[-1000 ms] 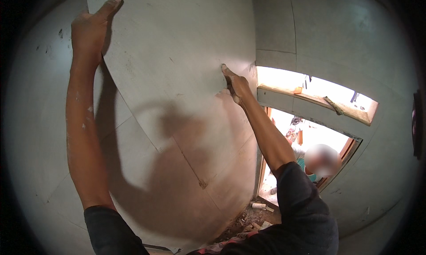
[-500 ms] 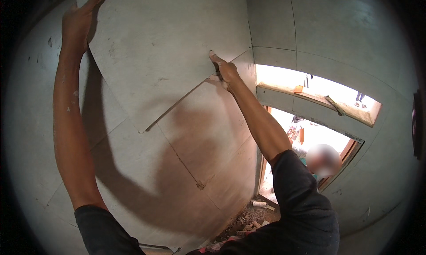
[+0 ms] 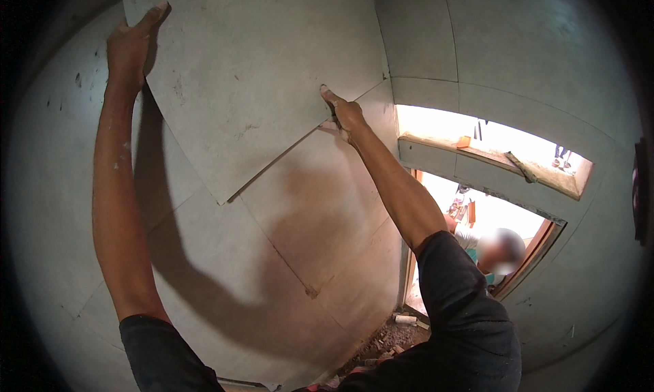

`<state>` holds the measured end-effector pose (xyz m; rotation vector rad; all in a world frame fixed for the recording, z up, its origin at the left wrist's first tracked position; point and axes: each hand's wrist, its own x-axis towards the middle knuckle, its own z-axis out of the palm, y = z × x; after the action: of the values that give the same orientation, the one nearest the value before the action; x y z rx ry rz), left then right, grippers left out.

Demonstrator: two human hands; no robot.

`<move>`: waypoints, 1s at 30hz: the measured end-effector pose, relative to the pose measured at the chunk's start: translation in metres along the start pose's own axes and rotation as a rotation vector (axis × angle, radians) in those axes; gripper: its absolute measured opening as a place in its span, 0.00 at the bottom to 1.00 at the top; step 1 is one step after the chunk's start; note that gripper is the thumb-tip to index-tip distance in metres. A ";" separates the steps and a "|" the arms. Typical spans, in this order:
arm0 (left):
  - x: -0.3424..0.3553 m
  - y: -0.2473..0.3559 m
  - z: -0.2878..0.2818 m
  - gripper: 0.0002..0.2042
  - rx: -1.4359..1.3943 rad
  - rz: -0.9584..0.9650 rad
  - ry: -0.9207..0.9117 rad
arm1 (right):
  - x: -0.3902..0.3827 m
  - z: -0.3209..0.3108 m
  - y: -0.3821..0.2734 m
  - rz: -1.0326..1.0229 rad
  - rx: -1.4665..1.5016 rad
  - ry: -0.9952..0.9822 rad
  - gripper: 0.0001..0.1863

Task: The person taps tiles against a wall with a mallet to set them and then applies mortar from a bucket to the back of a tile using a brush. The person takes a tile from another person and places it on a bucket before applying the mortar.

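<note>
1. Left hand (image 3: 129, 48), upper left of the frame, is half closed on the panel's (image 3: 252, 71) side edge; its thumb is laid on the face, its other fingers hidden.
2. Right hand (image 3: 347, 112), above centre, is hooked at the lower edge, thumb on the face.
3. Across the upper centre, the panel is held tilted before the wall (image 3: 204, 238); since a second ago its lower corner has been shifted up and left.
4. Its weight seems to be borne by both hands.

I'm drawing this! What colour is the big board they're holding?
The big board is grey, best seen in the head view.
</note>
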<state>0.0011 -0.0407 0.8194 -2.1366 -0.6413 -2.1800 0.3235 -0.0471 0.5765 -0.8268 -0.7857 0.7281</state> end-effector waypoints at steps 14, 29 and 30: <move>0.006 -0.003 0.021 0.32 -0.084 -0.023 -0.014 | 0.032 -0.012 0.003 -0.026 -0.003 0.007 0.43; 0.028 -0.015 0.037 0.30 -0.162 0.039 -0.063 | 0.040 -0.022 -0.016 0.063 -0.205 -0.042 0.44; 0.030 -0.015 0.037 0.30 -0.132 0.032 -0.058 | 0.038 -0.022 -0.018 0.064 -0.216 -0.046 0.44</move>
<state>0.0298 -0.0073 0.8436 -2.2636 -0.4747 -2.2099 0.3660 -0.0327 0.5938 -1.0362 -0.8928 0.7288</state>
